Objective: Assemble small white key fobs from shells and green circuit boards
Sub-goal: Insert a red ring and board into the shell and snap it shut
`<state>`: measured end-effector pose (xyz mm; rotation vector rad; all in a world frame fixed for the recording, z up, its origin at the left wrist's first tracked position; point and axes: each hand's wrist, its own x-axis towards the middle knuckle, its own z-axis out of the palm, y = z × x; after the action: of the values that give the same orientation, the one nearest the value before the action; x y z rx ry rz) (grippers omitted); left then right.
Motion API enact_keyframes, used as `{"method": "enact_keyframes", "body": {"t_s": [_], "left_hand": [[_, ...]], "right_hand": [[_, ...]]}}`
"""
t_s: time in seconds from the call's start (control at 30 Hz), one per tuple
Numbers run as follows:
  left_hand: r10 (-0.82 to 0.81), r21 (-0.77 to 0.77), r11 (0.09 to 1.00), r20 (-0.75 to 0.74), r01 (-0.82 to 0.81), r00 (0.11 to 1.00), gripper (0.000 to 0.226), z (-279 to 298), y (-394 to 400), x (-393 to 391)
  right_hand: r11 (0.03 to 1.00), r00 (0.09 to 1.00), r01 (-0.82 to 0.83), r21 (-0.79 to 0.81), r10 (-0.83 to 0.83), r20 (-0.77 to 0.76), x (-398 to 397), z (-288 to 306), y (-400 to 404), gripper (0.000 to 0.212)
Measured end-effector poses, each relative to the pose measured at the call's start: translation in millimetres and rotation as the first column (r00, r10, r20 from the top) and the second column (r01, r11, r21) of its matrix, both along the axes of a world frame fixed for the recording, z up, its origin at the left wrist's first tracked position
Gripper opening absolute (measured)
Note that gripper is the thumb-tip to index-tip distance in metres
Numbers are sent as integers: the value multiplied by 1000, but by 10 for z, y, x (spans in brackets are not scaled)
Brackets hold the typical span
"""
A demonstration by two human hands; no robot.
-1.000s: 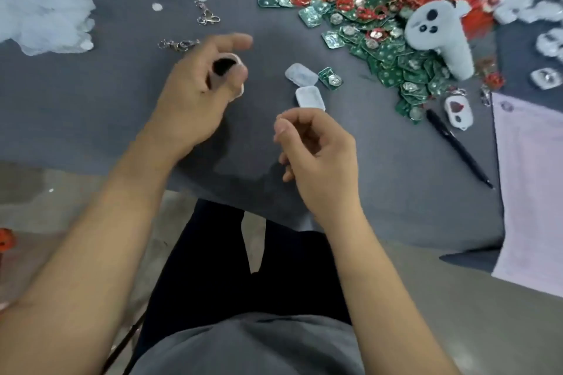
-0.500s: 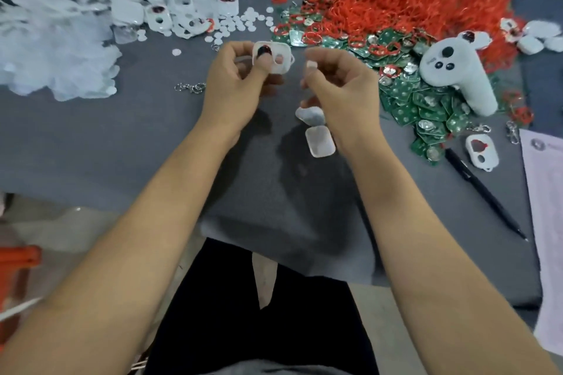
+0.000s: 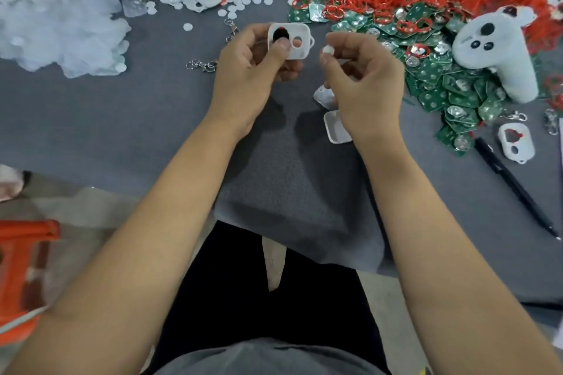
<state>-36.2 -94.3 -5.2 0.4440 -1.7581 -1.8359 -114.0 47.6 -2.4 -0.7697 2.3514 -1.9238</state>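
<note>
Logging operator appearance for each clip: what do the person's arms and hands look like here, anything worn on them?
Both forearms are bare, no sleeves in view. The left hand and right hand have no gloves; no rings, watch or wristbands visible.

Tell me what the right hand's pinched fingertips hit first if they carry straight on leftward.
Most likely the white shell held in the left hand. The right hand pinches a small white disc just beside it; depth is uncertain.
</note>
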Motion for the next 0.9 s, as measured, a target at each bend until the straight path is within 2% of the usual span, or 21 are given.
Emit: {"method": "enact_keyframes", "body": {"t_s": [0.33,0.7,0.9], "left_hand": [[15,-61,998,32,-13,999,8,-31,3,-17],[-17,-84,996,23,19,1000,7,-35,35,-7],[-42,-115,992,62,49,997,11,-55,46,-19]], "right_hand": [[1000,996,-8,29,10,-87,19,17,18,21],[999,995,-11,36,14,-101,58,-10,45,12],[999,987,29,40,-22,-161,65,-3,44,18]]}}
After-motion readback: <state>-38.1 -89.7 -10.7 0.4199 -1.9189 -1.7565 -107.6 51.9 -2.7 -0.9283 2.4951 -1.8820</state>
